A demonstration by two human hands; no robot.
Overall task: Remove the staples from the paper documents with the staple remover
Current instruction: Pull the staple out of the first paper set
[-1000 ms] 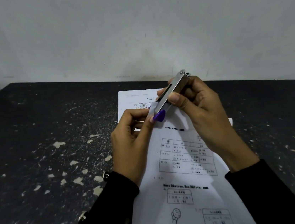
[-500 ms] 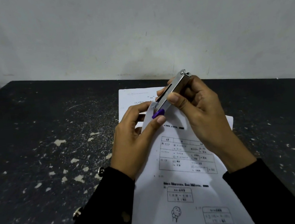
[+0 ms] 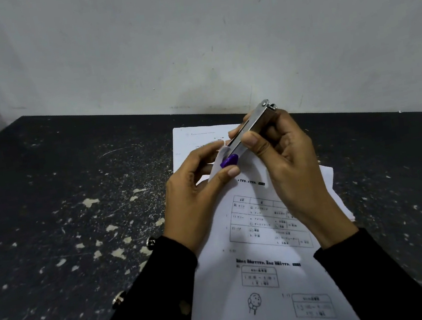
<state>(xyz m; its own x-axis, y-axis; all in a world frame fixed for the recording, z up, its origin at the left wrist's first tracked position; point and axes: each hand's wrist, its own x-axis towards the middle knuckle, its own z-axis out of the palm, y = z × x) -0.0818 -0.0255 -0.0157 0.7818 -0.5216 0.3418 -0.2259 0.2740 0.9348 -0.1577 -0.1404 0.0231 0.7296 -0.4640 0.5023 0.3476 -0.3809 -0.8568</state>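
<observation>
Staple remover sits in my right hand, a slim metal tool slanting from its pivot end, up and away from me, down to a purple tip that points toward my left hand. My right fingers are curled round its metal body, with the thumb pressed along the near side and the forefinger on the far side, so the grip is closed and firm. The purple tip meets the raised top corner of the paper document, just above my left thumb.

My left hand pinches that corner: the thumb lies on the front of the sheet right under the purple tip, and the other fingers are bent behind the paper. I cannot see the staple itself; the tool and my fingers cover that spot.

The document is a printed worksheet with tables and a small drawing, and it runs from the held corner down toward me, between my two black sleeves. A second sheet lies flat on the dark speckled table beyond my hands, partly hidden by them. Behind the table rises a pale wall.
</observation>
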